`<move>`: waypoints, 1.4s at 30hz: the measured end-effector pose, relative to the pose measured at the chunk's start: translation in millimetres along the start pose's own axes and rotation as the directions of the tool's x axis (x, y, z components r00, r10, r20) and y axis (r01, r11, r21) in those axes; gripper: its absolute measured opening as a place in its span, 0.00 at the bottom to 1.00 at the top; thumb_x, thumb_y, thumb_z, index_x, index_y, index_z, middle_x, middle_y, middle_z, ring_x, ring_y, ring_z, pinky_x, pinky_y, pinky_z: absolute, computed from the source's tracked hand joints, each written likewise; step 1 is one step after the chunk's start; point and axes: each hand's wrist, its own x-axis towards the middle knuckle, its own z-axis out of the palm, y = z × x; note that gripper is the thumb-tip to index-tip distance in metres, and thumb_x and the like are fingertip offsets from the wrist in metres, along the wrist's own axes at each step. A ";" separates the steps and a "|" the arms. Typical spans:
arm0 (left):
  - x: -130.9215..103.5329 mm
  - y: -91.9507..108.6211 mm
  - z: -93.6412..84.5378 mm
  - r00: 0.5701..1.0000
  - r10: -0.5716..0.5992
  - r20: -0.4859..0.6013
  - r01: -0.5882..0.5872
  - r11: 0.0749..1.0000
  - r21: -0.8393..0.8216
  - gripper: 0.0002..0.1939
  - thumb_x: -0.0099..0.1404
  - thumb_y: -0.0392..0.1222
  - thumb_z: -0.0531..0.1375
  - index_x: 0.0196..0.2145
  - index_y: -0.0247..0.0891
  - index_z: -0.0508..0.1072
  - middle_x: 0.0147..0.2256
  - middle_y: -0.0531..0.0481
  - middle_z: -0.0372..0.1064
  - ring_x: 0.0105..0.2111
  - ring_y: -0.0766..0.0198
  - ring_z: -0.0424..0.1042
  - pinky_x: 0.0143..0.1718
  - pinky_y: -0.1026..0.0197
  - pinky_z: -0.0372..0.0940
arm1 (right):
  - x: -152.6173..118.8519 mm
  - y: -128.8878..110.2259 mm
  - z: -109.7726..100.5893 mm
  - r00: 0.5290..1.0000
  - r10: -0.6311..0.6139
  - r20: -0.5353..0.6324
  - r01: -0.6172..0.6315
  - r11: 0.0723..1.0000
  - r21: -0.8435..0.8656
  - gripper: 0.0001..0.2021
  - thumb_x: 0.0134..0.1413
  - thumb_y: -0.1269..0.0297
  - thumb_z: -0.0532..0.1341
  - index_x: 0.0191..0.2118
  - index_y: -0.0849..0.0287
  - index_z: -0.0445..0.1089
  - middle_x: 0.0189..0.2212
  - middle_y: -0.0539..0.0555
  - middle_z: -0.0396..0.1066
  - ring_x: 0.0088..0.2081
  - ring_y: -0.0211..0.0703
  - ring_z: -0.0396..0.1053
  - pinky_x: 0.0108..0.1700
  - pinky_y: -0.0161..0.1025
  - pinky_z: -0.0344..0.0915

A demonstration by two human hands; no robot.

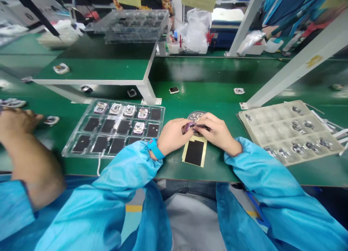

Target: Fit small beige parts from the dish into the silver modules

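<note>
Above the near middle of the bench, my left hand point(175, 137) is closed on a small purple watch case point(188, 126), largely covered by the fingers. My right hand point(219, 133) meets it from the other side, its fingers pinched on a thin dark tool point(202, 127), which looks like tweezers, with its tip at the case. Just behind and beneath both hands lies a round dish point(196, 116) of tiny parts, partly hidden. Nearer to me, a black pad on a yellowish backing sheet point(194, 153) rests on the bench.
To the left, a clear compartment tray point(92, 152) holds several watch cases and black pads. A beige tray point(274, 126) with silvery parts lies right. White posts point(148, 91) and a raised shelf point(108, 68) stand behind. A co-worker's hand point(20, 122) is at far left.
</note>
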 end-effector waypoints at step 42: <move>1.0 -17.5 0.9 0.896 -0.291 0.336 0.443 0.518 -0.732 0.12 0.65 0.41 0.66 0.44 0.35 0.73 0.33 0.49 0.76 0.28 0.68 0.74 0.25 0.68 0.63 | 2.4 -4.3 -22.5 0.911 0.338 0.236 -0.370 0.923 0.108 0.11 0.58 0.55 0.69 0.36 0.58 0.76 0.32 0.54 0.78 0.31 0.42 0.75 0.36 0.39 0.71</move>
